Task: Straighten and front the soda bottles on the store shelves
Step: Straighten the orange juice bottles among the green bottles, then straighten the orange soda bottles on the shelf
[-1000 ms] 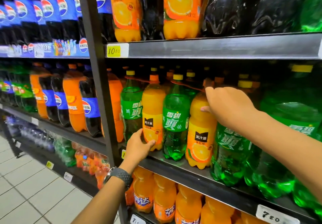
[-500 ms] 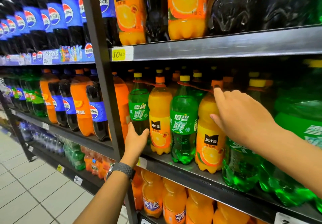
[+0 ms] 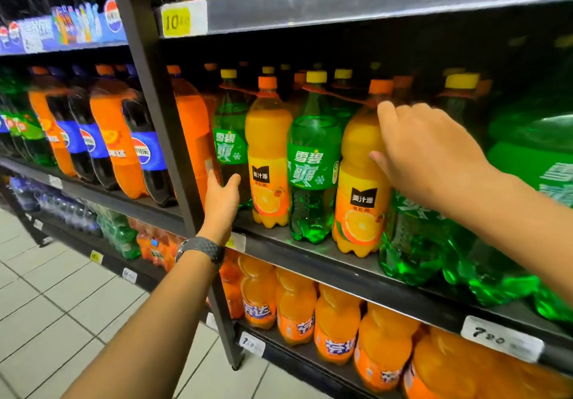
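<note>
Far-left bay: cola bottles [image 3: 145,155] are sitting untouched beyond the upright post [image 3: 155,119]. Just right of the post the left hand [image 3: 221,200], wristwatch [image 3: 201,248] on its wrist, is resting against the left green soda bottle [image 3: 231,150]. Thumb and fingers are spreading in a V on its lower body, touching but not plainly closing round it. Next along the middle shelf [image 3: 310,259], the left orange juice bottle [image 3: 268,162] and the second green soda bottle [image 3: 313,166] are standing upright near the front lip, labels facing out. The right orange juice bottle [image 3: 359,187] is standing just beside them, label also out. The right hand [image 3: 434,156] is gripping its upper part: thumb pressing the front face, forefinger lying up the shoulder, the other fingers hidden, apparently wrapping the far side. More green bottles are crowding the shelf further right, partly behind the forearm. Judgement: the step in hand is squaring this front row, working both ends at once. The next move is likely calling for a small twist or pull of the two handled bottles until faces and bases are lining up with the lip, taking care not to be knocking the close-packed neighbours
</note>
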Available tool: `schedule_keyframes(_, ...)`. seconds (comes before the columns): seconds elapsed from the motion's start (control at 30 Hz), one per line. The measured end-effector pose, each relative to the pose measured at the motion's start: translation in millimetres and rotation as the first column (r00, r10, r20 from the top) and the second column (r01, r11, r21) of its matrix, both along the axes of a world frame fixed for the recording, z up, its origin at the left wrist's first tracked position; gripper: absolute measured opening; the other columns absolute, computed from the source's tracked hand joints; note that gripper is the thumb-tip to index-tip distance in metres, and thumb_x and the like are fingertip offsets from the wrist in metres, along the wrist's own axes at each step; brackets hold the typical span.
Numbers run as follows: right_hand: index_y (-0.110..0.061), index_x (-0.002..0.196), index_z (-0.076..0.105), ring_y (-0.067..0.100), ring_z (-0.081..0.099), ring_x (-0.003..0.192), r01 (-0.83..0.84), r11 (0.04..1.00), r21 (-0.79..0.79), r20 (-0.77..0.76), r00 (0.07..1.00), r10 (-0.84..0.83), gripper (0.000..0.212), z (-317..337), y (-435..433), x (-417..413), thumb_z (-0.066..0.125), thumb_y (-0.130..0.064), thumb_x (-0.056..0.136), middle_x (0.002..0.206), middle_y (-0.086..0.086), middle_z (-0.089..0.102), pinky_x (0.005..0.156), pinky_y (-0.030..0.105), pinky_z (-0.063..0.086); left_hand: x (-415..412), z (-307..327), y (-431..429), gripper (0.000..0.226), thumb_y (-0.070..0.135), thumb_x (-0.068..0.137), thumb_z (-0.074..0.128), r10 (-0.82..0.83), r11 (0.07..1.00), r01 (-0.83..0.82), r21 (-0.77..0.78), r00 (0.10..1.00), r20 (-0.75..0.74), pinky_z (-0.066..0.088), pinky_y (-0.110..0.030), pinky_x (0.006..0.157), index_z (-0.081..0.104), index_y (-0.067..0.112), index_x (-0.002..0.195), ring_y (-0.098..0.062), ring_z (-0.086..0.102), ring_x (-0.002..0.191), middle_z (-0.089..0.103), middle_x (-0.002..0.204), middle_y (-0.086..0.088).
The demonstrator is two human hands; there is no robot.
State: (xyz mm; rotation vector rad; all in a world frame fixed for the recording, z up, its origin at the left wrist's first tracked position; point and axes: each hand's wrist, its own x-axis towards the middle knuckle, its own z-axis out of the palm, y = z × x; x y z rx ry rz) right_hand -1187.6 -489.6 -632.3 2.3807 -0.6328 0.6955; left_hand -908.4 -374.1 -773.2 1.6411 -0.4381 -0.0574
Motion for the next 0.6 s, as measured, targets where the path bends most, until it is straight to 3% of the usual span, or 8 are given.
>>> schedule_keyframes(0.07, 0.000, 0.132, 0.037, 0.033, 0.051, 0.105, -0.036, 0.999, -0.027, 0.002, 0.999, 0.036, 0.056, -4.6, 1.4, -4.0, 0.055, -0.036, 0.092, 0.119, 0.020, 0.053, 0.085, 0.041, 0.047, -22.0, -11.2, 14.1, 0.060, 0.034, 0.096, 0.049, 0.072, 0.997, -0.072, -0.002, 0.993, 0.090, 0.030, -0.022, 0.104, 0.026, 0.021, 0.150, -0.012, 0.037, 0.133, 0.036, 0.150, 0.002)
schedule_keyframes(0.17, -0.003, 0.133, 0.046, 0.031, 0.043, 0.125, -0.350, 0.937, 0.003, 0.174, 0.922, 0.345, 0.048, -40.5, 24.0, -34.0, 0.049, -0.030, 0.094, 0.139, 0.016, 0.045, 0.103, 0.040, 0.038, -66.2, -57.8, 46.6, 0.043, 0.026, 0.095, 0.051, 0.091, 0.995, -0.077, -0.067, 0.963, 0.254, 0.037, -0.005, 0.090, 0.044, 0.025, 0.138, 0.005, 0.050, 0.113, 0.053, 0.127, 0.012)
schedule_keyframes(0.23, -0.011, 0.125, 0.057, 0.023, 0.050, 0.118, -0.499, 0.847, 0.184, 0.240, 0.858, 0.454, 0.037, -98.7, 46.1, -66.8, 0.049, -0.031, 0.094, 0.131, 0.005, 0.054, 0.099, 0.033, 0.039, -93.5, -109.1, 61.9, 0.031, 0.024, 0.095, 0.052, 0.034, 0.999, -0.037, 0.011, 0.977, 0.212, 0.044, -0.016, 0.087, 0.051, 0.031, 0.125, -0.001, 0.055, 0.107, 0.059, 0.116, 0.011)
schedule_keyframes(0.3, -0.026, 0.117, 0.060, 0.013, 0.056, 0.105, -0.391, 0.755, 0.527, 0.200, 0.920, 0.336, 0.028, -170.4, 60.1, -98.3, 0.050, -0.037, 0.093, 0.118, -0.011, 0.058, 0.091, 0.025, 0.042, -115.4, -162.7, 65.6, 0.025, 0.020, 0.095, 0.054, -0.057, 0.991, 0.052, 0.127, 0.998, 0.037, 0.048, -0.029, 0.089, 0.054, 0.030, 0.119, -0.014, 0.058, 0.109, 0.061, 0.117, 0.003)
schedule_keyframes(0.33, -0.033, 0.115, 0.058, 0.007, 0.056, 0.100, -0.239, 0.660, 0.713, 0.146, 0.970, 0.193, 0.024, -207.4, 64.3, -113.6, 0.052, -0.040, 0.093, 0.113, -0.017, 0.058, 0.087, 0.021, 0.044, -125.8, -187.0, 61.3, 0.027, 0.017, 0.095, 0.056, -0.104, 0.975, 0.115, 0.189, 0.992, -0.069, 0.048, -0.034, 0.091, 0.053, 0.026, 0.120, -0.019, 0.058, 0.110, 0.061, 0.119, -0.001)
schedule_keyframes(0.4, -0.031, 0.111, 0.060, 0.005, 0.059, 0.094, 0.000, 0.274, 0.962, 0.030, 0.994, -0.106, 0.024, -280.8, 60.3, -141.3, 0.065, -0.029, 0.087, 0.106, -0.014, 0.062, 0.082, 0.018, 0.045, -140.5, -223.2, 47.4, 0.038, 0.011, 0.093, 0.059, -0.203, 0.930, 0.255, 0.266, 0.957, -0.209, 0.046, -0.041, 0.098, 0.049, 0.016, 0.129, -0.026, 0.057, 0.115, 0.060, 0.125, -0.009)
schedule_keyframes(0.5, -0.010, 0.102, 0.060, 0.019, 0.058, 0.079, -0.021, -0.164, 0.986, -0.054, 0.895, -0.443, 0.020, -364.4, 46.8, -172.9, 0.068, -0.006, 0.084, 0.093, 0.011, 0.065, 0.069, 0.017, 0.042, -150.9, -249.8, 21.4, 0.051, 0.018, 0.093, 0.062, -0.348, 0.885, 0.422, 0.194, 0.879, -0.326, 0.042, -0.044, 0.104, 0.042, 0.020, 0.140, -0.024, 0.054, 0.122, 0.055, 0.136, -0.003)
schedule_keyframes(0.6, -0.002, 0.107, 0.056, 0.028, 0.057, 0.077, -0.199, -0.433, 0.879, -0.142, 0.758, -0.636, 0.023, -404.2, 34.7, -186.0, 0.064, 0.001, 0.086, 0.088, 0.018, 0.063, 0.069, 0.033, 0.046, -155.6, -260.4, 0.0, 0.054, 0.033, 0.098, 0.052, -0.335, 0.915, 0.402, 0.027, 0.796, -0.504, 0.035, -0.046, 0.110, 0.029, 0.029, 0.147, -0.022, 0.047, 0.129, 0.043, 0.147, 0.004)
